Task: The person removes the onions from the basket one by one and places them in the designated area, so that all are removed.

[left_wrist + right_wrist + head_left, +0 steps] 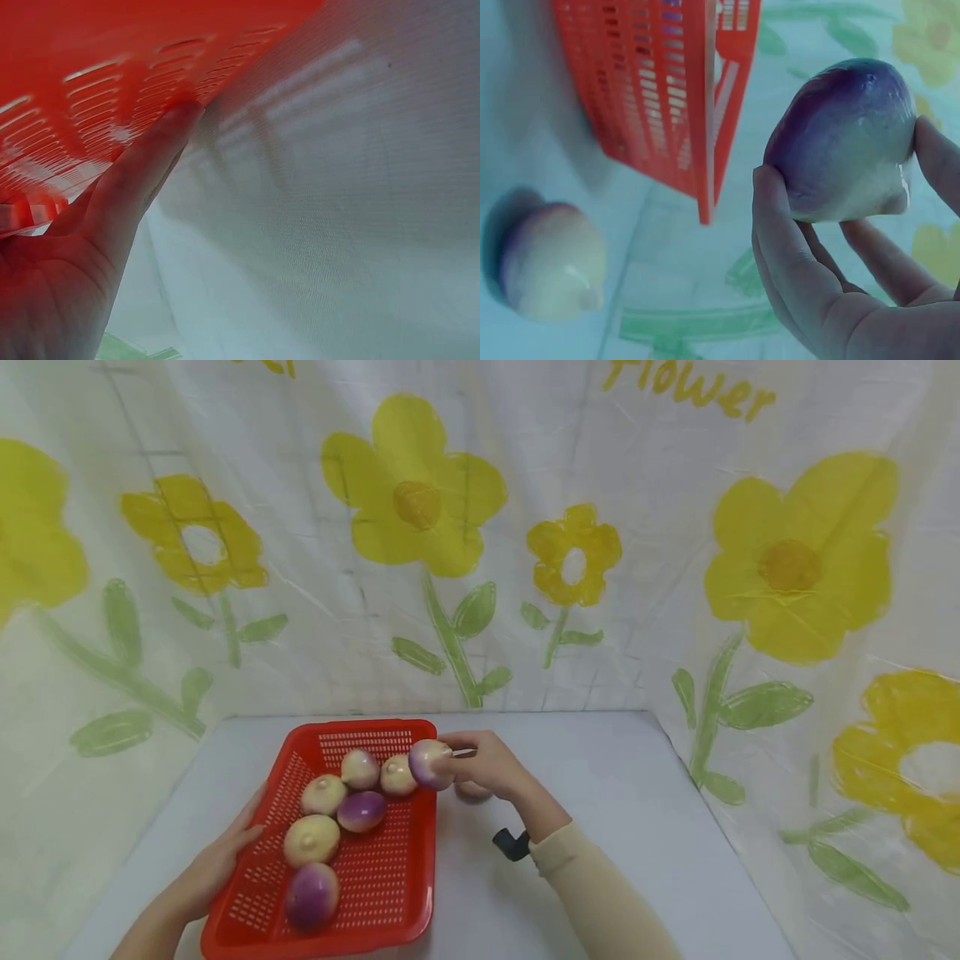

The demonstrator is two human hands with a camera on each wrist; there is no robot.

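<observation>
A purple-and-white turnip [431, 765] is pinched between the thumb and fingers of my right hand [483, 766], up at the right rim of the red basket [422, 893]. In the right wrist view the held turnip [847, 142] is tilted, its pale knob toward the palm. Several more turnips lie inside the basket, among them a purple one [312, 896] near the front and a pale one [312, 841] behind it. My left hand [206, 872] rests along the basket's outer left wall. Its extended fingers [142, 172] touch the slotted plastic in the left wrist view.
Another turnip [553, 261] sits on the table just right of the basket, partly hidden by my right hand in the head view. The white tabletop [600, 793] stretches to the right. A flower-painted curtain [637, 652] hangs behind and around the table.
</observation>
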